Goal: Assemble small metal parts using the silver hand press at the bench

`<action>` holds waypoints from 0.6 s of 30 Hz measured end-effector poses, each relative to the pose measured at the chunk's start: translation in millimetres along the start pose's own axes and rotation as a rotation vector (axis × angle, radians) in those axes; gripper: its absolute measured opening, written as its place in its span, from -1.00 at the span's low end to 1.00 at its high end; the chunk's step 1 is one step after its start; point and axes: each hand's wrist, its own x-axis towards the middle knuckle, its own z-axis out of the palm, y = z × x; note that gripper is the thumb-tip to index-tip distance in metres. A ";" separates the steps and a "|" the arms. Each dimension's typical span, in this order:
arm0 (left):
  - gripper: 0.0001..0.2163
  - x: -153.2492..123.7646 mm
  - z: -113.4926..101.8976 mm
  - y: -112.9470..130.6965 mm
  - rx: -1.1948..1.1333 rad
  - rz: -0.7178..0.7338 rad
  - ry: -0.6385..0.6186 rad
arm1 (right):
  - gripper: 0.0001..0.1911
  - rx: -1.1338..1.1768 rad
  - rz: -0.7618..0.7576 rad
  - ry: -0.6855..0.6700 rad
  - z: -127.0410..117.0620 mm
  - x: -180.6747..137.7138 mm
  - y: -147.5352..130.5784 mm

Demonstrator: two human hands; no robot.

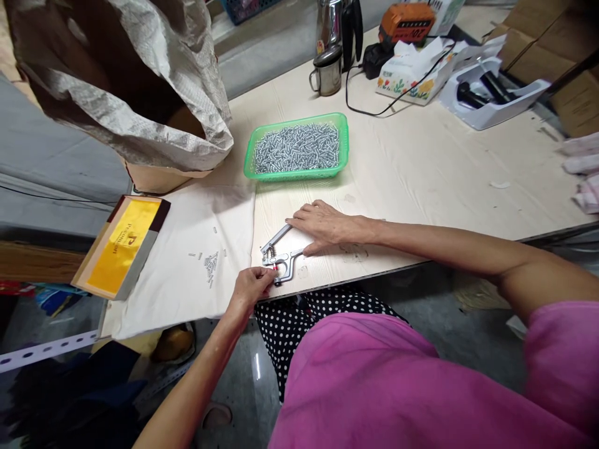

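Observation:
Silver hand pliers [286, 265], of the snap-fastener kind with a coil spring and a red part at the jaw, lie at the table's front edge. My right hand [322, 226] spans their two spread handles, fingers on the upper one and thumb by the lower. At the jaw, my left hand [253, 285] pinches with thumb and forefinger; what sits between the fingertips is too small to make out. Left of this hand, a small pile of silvery pieces [211, 267] rests on a white cloth [182, 231], with several strays around it.
A green basket [344, 146] full of small silvery ribbed pieces stands behind the pliers. To the left are a large woven sack [206, 149] and a yellow-topped box [124, 246]. Farther back stand a metal mug [330, 78], an orange battery [406, 24], a tissue box [407, 87] and a white tray [491, 115].

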 end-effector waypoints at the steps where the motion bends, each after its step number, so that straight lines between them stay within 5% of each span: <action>1: -0.58 -1.3 -0.5 -1.4 0.058 0.030 0.029 | -0.28 -0.010 0.006 0.006 -0.2 -1.6 -2.6; 6: -0.77 -5.9 10.6 1.0 0.466 0.529 0.311 | -0.42 -0.024 -0.024 0.038 2.0 -9.8 -15.4; 10: -0.58 14.3 31.7 17.7 0.673 0.902 0.257 | -0.34 -0.009 -0.033 0.054 4.9 -15.6 -19.2; 14: -0.38 43.2 38.5 31.9 0.792 1.005 0.074 | -0.18 0.038 0.036 0.042 5.4 -22.2 -12.6; 18: -0.37 51.2 35.8 40.7 0.880 0.996 0.027 | -0.35 -0.015 0.112 -0.013 2.4 -24.0 -9.2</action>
